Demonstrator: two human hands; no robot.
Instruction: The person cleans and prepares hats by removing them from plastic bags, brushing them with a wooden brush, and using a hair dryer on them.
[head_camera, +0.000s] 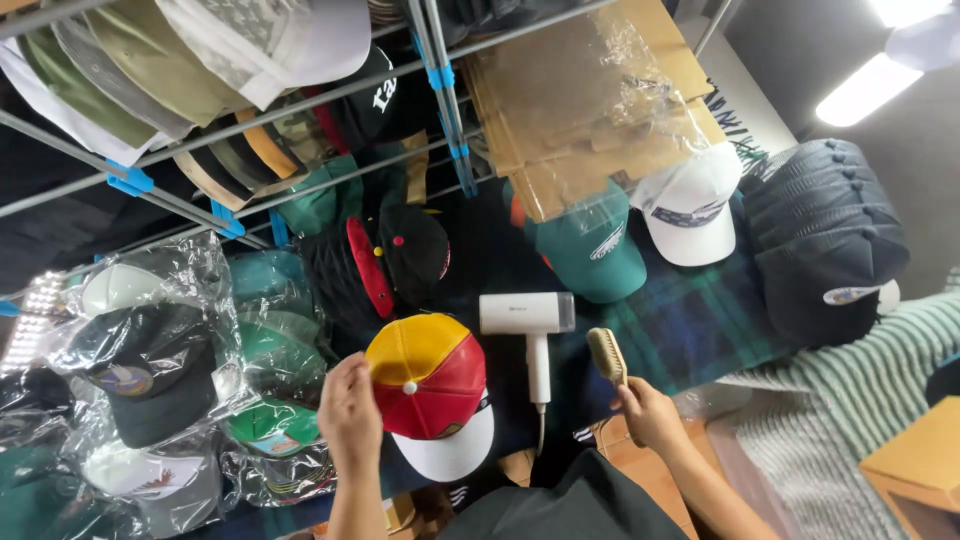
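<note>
Nearest, left hand (349, 412) clamped on the rear edge of a red-and-yellow cap (432, 385), thumb above, fingers tucked out of sight beneath. Right hand (648, 412) closed around the handle of a small wooden brush (606, 355), bristle head raised up and away, long axis leaning slightly leftward. Sat crown-up on the dark plaid cloth (690, 320), that cap, white brim toward the body, long axis running near to far. Judged light and soft in the panels, stiff only at the brim; best taken by the brim or the back rim, not squeezed at the crown. Just beside, a white handheld steamer (530, 335). Farther off, a green cap (590, 250), a white cap (692, 210), bagged caps (150, 370) at left.
</note>
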